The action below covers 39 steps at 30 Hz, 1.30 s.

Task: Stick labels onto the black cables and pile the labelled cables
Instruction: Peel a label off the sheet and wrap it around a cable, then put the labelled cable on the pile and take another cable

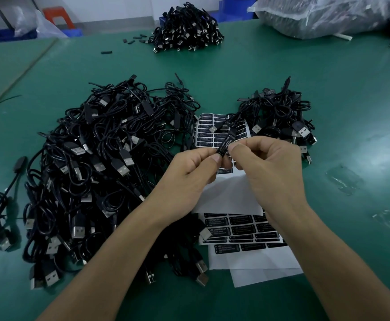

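While your left hand (196,166) and right hand (267,163) both pinch one black cable (224,145) at frame centre, label sheets (206,133) lie directly beneath, a big cable heap (101,170) crowds the left, a smaller pile (279,112) sits upper right, and a far heap (187,28) lies at the top.

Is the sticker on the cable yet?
Yes, it's on. The label with white writing lies along the cable, pinched between the left hand and the right hand.
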### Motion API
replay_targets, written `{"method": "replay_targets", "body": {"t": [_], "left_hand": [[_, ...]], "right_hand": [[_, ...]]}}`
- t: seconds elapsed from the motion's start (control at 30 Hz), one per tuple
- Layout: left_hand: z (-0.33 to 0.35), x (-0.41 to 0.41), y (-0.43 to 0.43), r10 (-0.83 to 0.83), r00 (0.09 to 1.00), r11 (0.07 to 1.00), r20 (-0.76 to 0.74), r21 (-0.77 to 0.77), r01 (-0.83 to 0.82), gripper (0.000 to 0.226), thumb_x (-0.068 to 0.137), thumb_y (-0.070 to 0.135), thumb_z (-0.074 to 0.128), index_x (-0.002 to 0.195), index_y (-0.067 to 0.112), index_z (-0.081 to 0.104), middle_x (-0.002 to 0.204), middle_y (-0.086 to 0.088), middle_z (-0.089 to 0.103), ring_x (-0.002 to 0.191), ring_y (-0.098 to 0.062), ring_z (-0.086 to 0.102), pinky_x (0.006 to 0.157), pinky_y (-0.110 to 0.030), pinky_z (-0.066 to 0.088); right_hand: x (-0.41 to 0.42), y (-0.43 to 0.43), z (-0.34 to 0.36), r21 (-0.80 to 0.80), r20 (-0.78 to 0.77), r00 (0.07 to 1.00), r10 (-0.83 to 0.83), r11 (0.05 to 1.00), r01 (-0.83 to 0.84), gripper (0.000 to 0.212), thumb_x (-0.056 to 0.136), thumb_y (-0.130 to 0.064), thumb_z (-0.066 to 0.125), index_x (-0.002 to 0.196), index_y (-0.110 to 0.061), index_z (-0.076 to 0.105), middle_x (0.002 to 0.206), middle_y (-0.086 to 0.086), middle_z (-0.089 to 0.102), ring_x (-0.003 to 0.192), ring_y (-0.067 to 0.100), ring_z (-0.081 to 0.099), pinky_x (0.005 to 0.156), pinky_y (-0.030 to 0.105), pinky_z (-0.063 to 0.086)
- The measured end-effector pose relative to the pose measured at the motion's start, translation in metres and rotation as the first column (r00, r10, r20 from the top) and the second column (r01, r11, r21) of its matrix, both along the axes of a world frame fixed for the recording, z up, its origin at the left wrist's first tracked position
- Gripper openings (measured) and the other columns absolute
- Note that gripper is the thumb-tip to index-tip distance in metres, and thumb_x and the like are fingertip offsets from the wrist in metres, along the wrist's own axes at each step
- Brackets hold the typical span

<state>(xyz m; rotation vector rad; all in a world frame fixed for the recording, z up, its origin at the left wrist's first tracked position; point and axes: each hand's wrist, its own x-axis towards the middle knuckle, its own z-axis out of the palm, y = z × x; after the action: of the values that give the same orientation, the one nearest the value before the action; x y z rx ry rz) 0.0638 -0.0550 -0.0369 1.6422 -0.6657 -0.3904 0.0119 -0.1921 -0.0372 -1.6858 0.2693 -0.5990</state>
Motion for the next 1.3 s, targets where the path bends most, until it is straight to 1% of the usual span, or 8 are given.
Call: {"method": "replay_targets", "body": {"t": [0.37,0.5,0.6,0.7,0.9,1.03,1.13,1.3], "left_hand": [[-0.004,0.001,-0.002,0.029,0.999,0.999,0.018,-0.027,-0.029,0.032,0.097,0.023,0.043,0.075,0.021,0.065,0.055,0.016,0.037,0.05,-0.001,0.032,0.052,-0.01,0.031],[-0.004,0.002,-0.002,0.035,0.999,0.999,0.019,-0.031,-0.035,0.032,0.097,0.022,0.044,0.077,0.013,0.068,0.057,0.016,0.04,0.052,-0.001,0.035,0.055,-0.01,0.033],[-0.004,0.001,-0.001,0.031,0.999,0.999,0.018,-0.03,-0.031,0.033,0.098,0.022,0.045,0.081,0.005,0.068,0.058,0.009,0.041,0.051,-0.002,0.033,0.053,-0.011,0.033],[-0.004,0.0,-0.001,0.033,0.999,0.999,0.02,0.005,-0.033,0.033,0.094,0.026,0.044,0.069,0.024,0.067,0.054,0.011,0.038,0.051,-0.003,0.031,0.053,-0.014,0.032],[-0.001,-0.004,-0.001,0.058,0.951,0.979,0.304,0.17,-0.114,0.042,0.091,0.059,0.045,0.072,0.028,0.066,0.05,0.011,0.044,0.05,-0.007,0.039,0.052,-0.035,0.036],[0.006,0.001,0.0,0.1,0.917,0.981,0.385,0.116,-0.156,0.04,0.099,0.044,0.049,0.064,0.03,0.063,0.054,0.008,0.053,0.052,-0.015,0.045,0.053,-0.038,0.042],[0.012,0.006,0.003,0.211,0.929,0.977,0.303,-0.069,-0.2,0.038,0.104,0.027,0.049,0.076,0.018,0.074,0.059,-0.005,0.056,0.054,-0.013,0.047,0.055,-0.021,0.041],[0.018,0.008,0.005,0.289,0.957,0.934,0.038,-0.233,-0.273,0.029,0.105,0.024,0.048,0.094,0.024,0.075,0.061,0.013,0.056,0.062,0.003,0.049,0.062,-0.01,0.042]], "right_hand": [[-0.002,0.002,0.0,-0.079,0.056,0.998,-0.043,0.996,0.047,0.017,0.08,-0.018,0.074,0.065,-0.026,0.072,0.057,-0.014,0.068,0.048,-0.004,0.054,0.05,0.008,0.04],[-0.001,-0.002,-0.003,-0.041,0.019,0.998,-0.053,0.998,0.054,0.013,0.075,-0.035,0.08,0.08,-0.027,0.071,0.061,-0.009,0.067,0.054,0.0,0.055,0.054,0.016,0.046],[0.0,-0.003,-0.002,-0.009,0.009,0.999,0.036,0.999,-0.036,0.022,0.079,-0.029,0.083,0.095,-0.023,0.07,0.069,-0.002,0.073,0.062,0.007,0.069,0.062,0.017,0.05],[0.0,-0.002,-0.001,0.013,0.037,0.998,0.059,0.998,-0.06,0.006,0.085,-0.021,0.079,0.083,-0.021,0.073,0.067,-0.004,0.073,0.062,0.006,0.067,0.064,0.019,0.053],[-0.002,-0.002,0.002,-0.004,0.064,0.992,0.106,0.994,-0.106,0.025,0.097,-0.017,0.064,0.074,-0.01,0.071,0.059,-0.006,0.067,0.054,0.001,0.058,0.059,0.012,0.047],[-0.005,0.0,0.004,0.021,0.08,0.993,0.092,0.995,-0.094,0.036,0.104,-0.024,0.052,0.078,-0.006,0.07,0.062,0.0,0.066,0.053,-0.002,0.055,0.053,0.007,0.04],[-0.007,0.006,0.003,-0.045,-0.039,0.986,0.164,0.985,-0.166,0.022,0.096,-0.043,0.056,0.098,-0.027,0.07,0.08,-0.009,0.071,0.068,0.0,0.062,0.057,0.014,0.045],[-0.011,0.023,-0.009,-0.43,-0.293,0.914,0.281,0.815,-0.388,0.041,0.08,-0.06,0.069,0.111,-0.033,0.07,0.097,-0.017,0.07,0.083,-0.007,0.061,0.066,0.009,0.045]]}}
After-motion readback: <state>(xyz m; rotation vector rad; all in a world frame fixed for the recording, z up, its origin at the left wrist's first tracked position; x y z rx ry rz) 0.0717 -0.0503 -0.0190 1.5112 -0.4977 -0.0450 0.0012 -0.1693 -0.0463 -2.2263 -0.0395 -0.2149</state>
